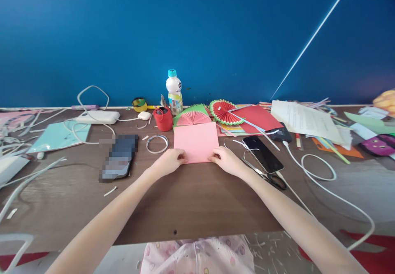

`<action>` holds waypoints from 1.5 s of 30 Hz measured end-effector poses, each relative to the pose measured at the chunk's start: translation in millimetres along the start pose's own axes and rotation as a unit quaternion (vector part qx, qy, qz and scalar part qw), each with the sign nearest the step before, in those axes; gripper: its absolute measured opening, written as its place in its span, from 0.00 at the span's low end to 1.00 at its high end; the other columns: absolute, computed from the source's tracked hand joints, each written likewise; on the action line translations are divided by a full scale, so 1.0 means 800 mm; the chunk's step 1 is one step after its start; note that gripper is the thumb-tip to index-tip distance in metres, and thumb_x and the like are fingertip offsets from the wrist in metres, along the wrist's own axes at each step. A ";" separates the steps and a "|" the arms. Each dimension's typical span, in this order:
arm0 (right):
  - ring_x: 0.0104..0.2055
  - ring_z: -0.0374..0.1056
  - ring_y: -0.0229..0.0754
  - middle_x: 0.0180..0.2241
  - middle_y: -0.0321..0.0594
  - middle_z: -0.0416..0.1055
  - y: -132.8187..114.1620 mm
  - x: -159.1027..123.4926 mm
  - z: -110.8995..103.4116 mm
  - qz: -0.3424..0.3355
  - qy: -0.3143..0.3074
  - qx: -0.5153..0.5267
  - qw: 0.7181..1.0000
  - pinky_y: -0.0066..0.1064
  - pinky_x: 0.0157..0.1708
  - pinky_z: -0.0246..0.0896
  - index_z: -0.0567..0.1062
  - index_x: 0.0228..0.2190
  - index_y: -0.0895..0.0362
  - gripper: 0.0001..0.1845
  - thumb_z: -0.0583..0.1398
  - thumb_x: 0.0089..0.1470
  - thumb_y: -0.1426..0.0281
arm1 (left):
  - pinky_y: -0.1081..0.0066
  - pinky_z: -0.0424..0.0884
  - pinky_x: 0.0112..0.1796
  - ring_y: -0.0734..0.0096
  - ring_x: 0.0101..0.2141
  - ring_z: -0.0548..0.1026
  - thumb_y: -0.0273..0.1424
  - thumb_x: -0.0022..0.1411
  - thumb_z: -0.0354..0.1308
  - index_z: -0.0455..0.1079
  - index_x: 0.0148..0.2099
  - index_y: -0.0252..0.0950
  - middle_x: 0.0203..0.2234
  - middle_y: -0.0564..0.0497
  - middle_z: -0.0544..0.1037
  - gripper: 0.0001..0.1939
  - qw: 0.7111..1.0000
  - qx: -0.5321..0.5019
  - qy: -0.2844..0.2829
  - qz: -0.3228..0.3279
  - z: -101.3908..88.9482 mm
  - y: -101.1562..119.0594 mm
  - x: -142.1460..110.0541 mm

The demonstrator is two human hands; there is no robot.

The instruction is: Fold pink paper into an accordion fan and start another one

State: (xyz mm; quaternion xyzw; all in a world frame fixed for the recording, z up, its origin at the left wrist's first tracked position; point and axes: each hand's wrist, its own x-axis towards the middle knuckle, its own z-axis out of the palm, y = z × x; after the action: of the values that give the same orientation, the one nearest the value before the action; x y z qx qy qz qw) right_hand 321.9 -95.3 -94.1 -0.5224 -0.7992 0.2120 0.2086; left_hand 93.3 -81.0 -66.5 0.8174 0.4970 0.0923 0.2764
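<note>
A sheet of pink paper [196, 140] lies in front of me, its near edge towards me. My left hand [173, 159] pinches the near left corner, fingers curled over it. At the near right corner my right hand [224, 159] grips the same sheet in a similar pinch. Just behind the sheet rest a pleated pink and green paper fan [194, 117] and a round pleated red and green one [225, 112]. A roll of clear tape [157, 144] sits left of the paper. Scissors [271, 178] with black handles lie beyond my right wrist, partly under a phone.
A white bottle [174, 91] with a blue cap stands at the back beside a red pouch [163, 119]. Phones lie at left [120, 156] and right [262, 154]. White cables [336, 200] loop across both sides. Red paper [262, 117] and a printed sheet [304, 119] lie at back right.
</note>
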 end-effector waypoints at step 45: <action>0.36 0.61 0.43 0.28 0.37 0.64 0.018 0.000 -0.028 0.065 -0.085 -0.095 0.990 0.30 0.34 0.55 0.67 0.22 0.56 0.12 0.60 0.49 0.61 | 0.63 0.58 0.40 0.64 0.41 0.62 0.14 0.54 0.43 0.62 0.54 0.49 0.42 0.48 0.66 0.31 0.953 0.248 0.067 0.162 0.021 -0.015 -0.024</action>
State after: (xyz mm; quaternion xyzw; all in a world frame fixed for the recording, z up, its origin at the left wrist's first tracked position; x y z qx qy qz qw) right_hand 344.9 -87.2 -83.2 -0.5704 -0.7951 0.1918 0.0752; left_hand 81.8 -99.0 -84.7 0.9215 0.3829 0.0645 0.0126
